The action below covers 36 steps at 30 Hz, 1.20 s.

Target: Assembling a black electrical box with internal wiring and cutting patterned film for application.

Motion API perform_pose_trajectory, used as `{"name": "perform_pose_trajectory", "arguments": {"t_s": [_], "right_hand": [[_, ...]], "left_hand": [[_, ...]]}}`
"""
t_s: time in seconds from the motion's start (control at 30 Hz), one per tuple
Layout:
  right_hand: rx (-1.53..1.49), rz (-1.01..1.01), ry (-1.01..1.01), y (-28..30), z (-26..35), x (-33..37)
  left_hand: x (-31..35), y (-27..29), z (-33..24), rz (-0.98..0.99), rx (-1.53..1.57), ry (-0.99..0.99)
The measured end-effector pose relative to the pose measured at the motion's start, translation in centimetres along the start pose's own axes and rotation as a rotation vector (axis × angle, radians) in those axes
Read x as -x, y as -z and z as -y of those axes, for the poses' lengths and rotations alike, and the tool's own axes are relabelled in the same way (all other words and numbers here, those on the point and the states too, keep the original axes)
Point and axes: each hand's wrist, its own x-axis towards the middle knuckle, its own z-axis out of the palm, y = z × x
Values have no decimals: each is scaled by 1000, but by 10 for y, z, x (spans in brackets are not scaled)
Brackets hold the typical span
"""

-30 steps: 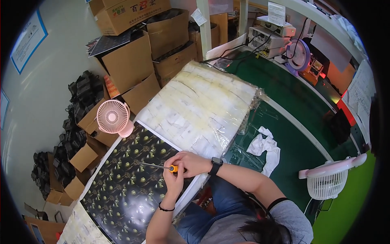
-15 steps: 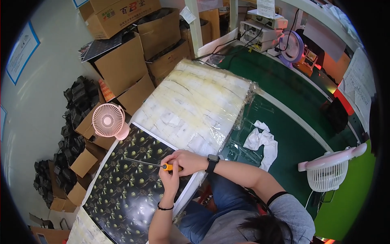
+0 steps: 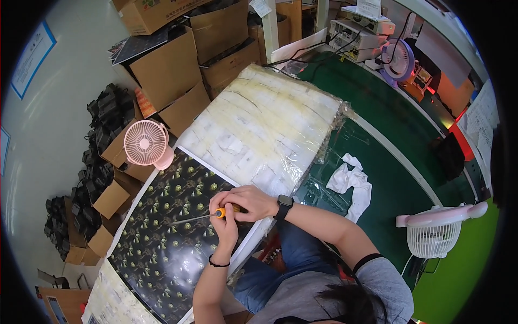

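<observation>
A screwdriver with an orange handle [image 3: 220, 213] is held level over a dark patterned sheet [image 3: 156, 237]. Its long thin metal shaft points left. My left hand [image 3: 223, 229], with a black band at the wrist, closes around the front of the handle, thumb on top. Around the handle's rear end my right hand [image 3: 252, 202] is closed, partly hiding it; a dark watch [image 3: 284, 205] sits on that wrist. Whether the tip touches the sheet, I cannot tell.
A pink fan [image 3: 145, 143] stands at the sheet's far left corner. Beyond lies a plastic-wrapped white stack [image 3: 259, 124]. A crumpled white cloth [image 3: 350, 181] rests on the green table [image 3: 386, 151]. Another fan [image 3: 434, 237] is at right; cardboard boxes [image 3: 167, 70] pile up at far left.
The screwdriver's shaft has swung so its tip lies nearer to me. Both hands keep their grip on the handle. The whole view has shifted slightly.
</observation>
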Motion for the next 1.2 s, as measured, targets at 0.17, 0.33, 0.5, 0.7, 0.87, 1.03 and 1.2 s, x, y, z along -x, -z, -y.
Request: {"name": "perform_pose_trajectory", "arguments": {"t_s": [0.17,0.33,0.5,0.7,0.87,1.03,1.2], "right_hand": [[-73,-28,-179,-4,0,1],[-29,-18,-246,-13,-5,0],[-56,-12,-268,-12,-12,2],[-49,-32,-323,-15,-15,7],[20,7,-330,-13,-15,3],[75,-18,-87,-14,-23,-4],[412,281,-41,-13,1,-2]], "left_hand": [[-4,-1,-4,-60,90,11],[-10,0,-2,-104,53,85],[-11,0,6,-97,79,127],[-20,11,15,49,80,312],[-34,14,18,112,-264,139],[-33,14,20,2,-192,52],[-18,43,-1,-99,-98,280]]}}
